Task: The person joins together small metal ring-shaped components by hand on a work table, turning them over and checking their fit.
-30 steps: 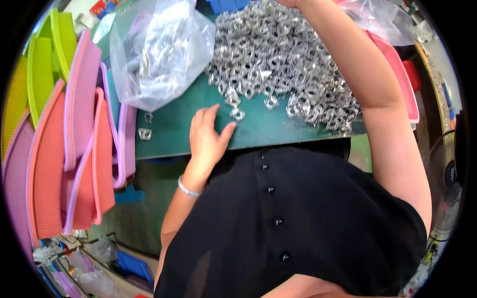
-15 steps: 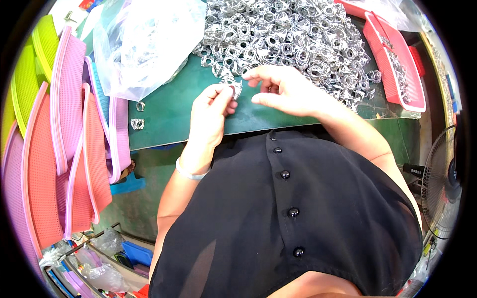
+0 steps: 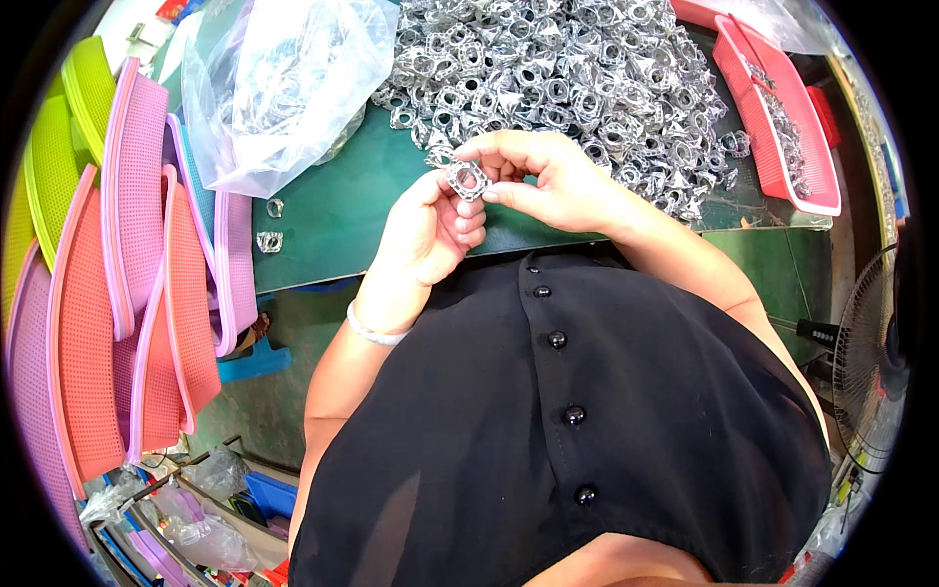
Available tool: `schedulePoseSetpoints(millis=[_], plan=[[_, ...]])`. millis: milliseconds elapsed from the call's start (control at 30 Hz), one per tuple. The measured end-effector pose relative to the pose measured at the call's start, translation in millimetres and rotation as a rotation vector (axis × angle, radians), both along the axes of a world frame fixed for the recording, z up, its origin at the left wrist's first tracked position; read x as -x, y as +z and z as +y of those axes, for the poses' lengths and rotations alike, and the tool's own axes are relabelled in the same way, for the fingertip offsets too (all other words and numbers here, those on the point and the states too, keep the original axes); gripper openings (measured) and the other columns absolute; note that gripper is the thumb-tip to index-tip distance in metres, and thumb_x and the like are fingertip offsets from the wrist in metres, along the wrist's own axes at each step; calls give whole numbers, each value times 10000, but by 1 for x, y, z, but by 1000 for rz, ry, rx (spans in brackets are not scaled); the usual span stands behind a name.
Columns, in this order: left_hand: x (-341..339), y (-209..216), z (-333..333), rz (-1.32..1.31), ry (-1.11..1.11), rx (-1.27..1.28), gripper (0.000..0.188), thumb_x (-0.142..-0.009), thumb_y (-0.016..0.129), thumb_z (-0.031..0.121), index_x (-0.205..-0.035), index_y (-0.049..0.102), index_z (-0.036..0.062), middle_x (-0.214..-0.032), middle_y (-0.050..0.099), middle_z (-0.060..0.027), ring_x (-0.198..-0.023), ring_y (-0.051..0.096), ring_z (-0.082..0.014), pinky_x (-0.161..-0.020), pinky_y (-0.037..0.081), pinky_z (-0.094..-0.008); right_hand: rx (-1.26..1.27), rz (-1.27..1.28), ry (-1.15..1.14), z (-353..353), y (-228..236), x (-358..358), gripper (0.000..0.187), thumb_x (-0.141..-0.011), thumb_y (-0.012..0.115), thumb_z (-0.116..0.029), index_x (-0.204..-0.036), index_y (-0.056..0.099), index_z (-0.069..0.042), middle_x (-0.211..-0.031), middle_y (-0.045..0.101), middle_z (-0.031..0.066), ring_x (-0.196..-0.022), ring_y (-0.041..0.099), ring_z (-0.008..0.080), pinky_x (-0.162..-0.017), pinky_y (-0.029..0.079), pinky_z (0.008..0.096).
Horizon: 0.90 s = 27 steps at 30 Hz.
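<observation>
A silvery ring-shaped metal piece (image 3: 468, 180) with an open centre is held up in front of me. My left hand (image 3: 428, 225) pinches its near left side between thumb and fingers, the other fingers curled below. My right hand (image 3: 553, 181) meets the same piece from the right, its index finger at the upper edge and its thumb at the lower right edge. Just beyond my fingers rises a large heap of similar metal pieces (image 3: 567, 68) on the green table (image 3: 333, 220). Two loose pieces, a small ring (image 3: 275, 208) and a squarish one (image 3: 269, 242), lie apart at the left.
A clear plastic bag (image 3: 284, 98) with metal pieces stands left of the heap. Pink baskets (image 3: 782, 147) hold more pieces at the far right. Stacked coloured plastic baskets (image 3: 137, 215) crowd the left side. At the right edge is a black fan (image 3: 866, 352).
My right hand has closed in from the right and now touches the metal piece. The piece has turned so that its open centre shows.
</observation>
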<state>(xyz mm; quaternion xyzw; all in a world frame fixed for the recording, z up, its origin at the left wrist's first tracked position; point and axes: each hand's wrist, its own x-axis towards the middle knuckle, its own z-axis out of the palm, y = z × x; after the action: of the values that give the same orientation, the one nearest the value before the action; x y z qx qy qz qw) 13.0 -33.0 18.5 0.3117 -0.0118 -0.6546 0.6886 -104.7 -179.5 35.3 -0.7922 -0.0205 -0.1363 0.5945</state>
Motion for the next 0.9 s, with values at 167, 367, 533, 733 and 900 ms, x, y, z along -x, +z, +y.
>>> schedulePoseSetpoints(millis=[167, 367, 533, 733, 900], plan=[[8, 7, -5, -182, 49, -71, 211, -900, 430, 247, -820, 537, 84, -621, 497, 4, -512, 406, -77, -478, 327, -211, -160, 63, 7, 0, 2, 2, 390, -787, 580, 48, -1163, 500, -21, -785, 520, -10, -751, 510, 58, -694, 427, 218], [7, 8, -5, -209, 36, -48, 214, -909, 420, 247, -839, 534, 80, -633, 500, 8, -521, 408, -72, -478, 325, -207, -285, 53, 8, 2, 0, 1, 435, -779, 584, 53, -1190, 461, -15, -791, 525, -7, -762, 513, 55, -724, 423, 216], [6, 9, -7, -197, 28, -55, 220, -913, 394, 246, -853, 519, 76, -626, 480, -8, -507, 398, -96, -479, 329, -221, -318, 39, 26, 1, -1, 1, 386, -789, 590, 37, -1159, 489, -6, -801, 538, -5, -769, 525, 59, -720, 434, 223], [6, 10, -8, -217, 30, -56, 231, -924, 378, 264, -863, 504, 81, -621, 469, -14, -510, 402, -113, -483, 329, -230, -364, 41, 41, 1, -4, 1, 300, -810, 594, -1, -1101, 523, -1, -832, 592, 11, -785, 552, 66, -706, 444, 225], [8, 9, -6, -263, 98, -52, 278, -937, 385, 307, -893, 521, 70, -659, 508, -22, -544, 447, -121, -506, 356, -235, -452, 101, 47, 0, 3, 2, 259, -819, 605, -63, -1064, 538, -11, -845, 611, 20, -741, 553, 64, -650, 443, 209]])
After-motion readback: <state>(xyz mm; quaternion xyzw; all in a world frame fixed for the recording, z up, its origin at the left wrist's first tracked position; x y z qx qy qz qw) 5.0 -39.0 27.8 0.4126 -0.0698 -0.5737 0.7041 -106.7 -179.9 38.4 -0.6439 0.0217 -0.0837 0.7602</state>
